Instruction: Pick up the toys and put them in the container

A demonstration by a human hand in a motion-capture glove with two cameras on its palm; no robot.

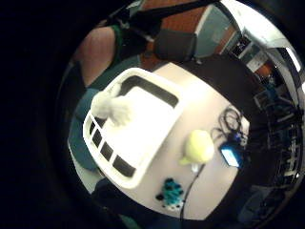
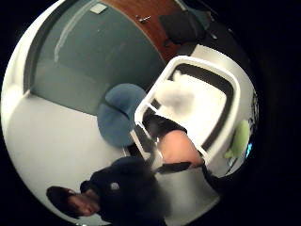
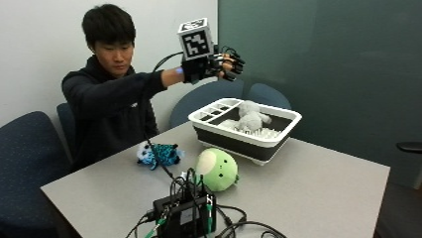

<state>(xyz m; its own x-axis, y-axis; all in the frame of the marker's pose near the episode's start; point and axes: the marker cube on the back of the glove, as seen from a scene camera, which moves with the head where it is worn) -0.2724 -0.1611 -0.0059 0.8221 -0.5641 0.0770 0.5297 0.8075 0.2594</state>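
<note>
My right hand [image 3: 212, 65] hangs high above the container [image 3: 245, 130], fingers [image 3: 232, 67] relaxed and apart, holding nothing. Straight below, a grey toy [image 3: 250, 117] already sits inside. The next ones lie on the bench [image 3: 310, 188], nearer me than the container: the green toy [image 3: 216, 169] just beside its front wall, the blue toy [image 3: 157, 154] further toward my body. I judge I must come down and back.
</note>
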